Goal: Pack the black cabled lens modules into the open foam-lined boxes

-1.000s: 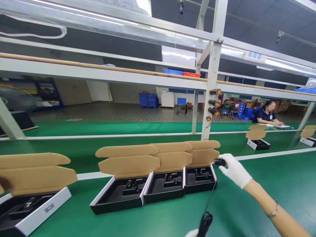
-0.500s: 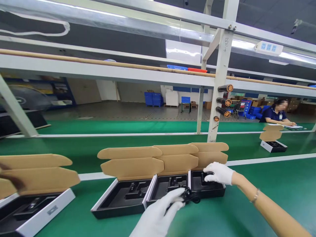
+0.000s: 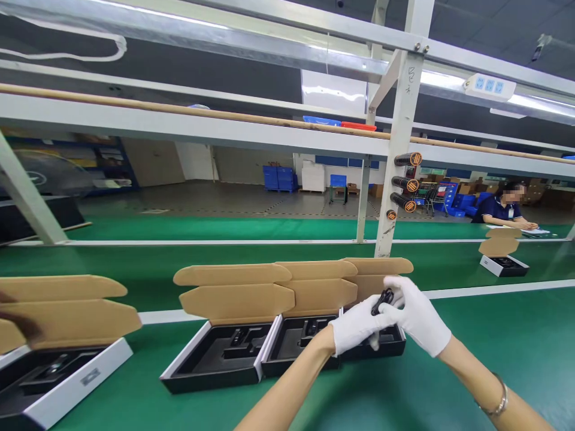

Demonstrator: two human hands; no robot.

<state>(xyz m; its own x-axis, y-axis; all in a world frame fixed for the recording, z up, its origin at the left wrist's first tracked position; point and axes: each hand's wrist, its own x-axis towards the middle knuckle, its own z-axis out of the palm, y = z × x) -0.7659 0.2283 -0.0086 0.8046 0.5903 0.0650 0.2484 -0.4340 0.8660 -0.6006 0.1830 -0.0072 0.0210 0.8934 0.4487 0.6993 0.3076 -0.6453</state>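
At the far left of my feed, something dark and blurred crosses the edge, too smeared for me to identify. Just beside it, an open carton with a white sleeve [image 3: 67,383] sits on the green counter [image 3: 507,359], its kraft lid standing up behind a black foam tray. Next come three more open cartons in a tight, touching row: the first [image 3: 215,359] shows its black foam tray with shaped cutouts, the second [image 3: 296,341] is partly covered by my operator's left forearm, and the third [image 3: 386,346] lies mostly behind the hands. The left hand [image 3: 359,326], in a white glove, sits above the second and third cartons, and the right hand [image 3: 417,314], also gloved, meets it there. Their fingers [image 3: 398,287] are clenched around a black cable bundle [image 3: 381,301], which is held between the hands above the third carton. Past that, a white upright [image 3: 398,161] carries black cylinders [image 3: 404,184]. Farther right, a seated person in a navy shirt [image 3: 498,206] leans over papers, and a small open carton [image 3: 504,265] lies on the far belt.
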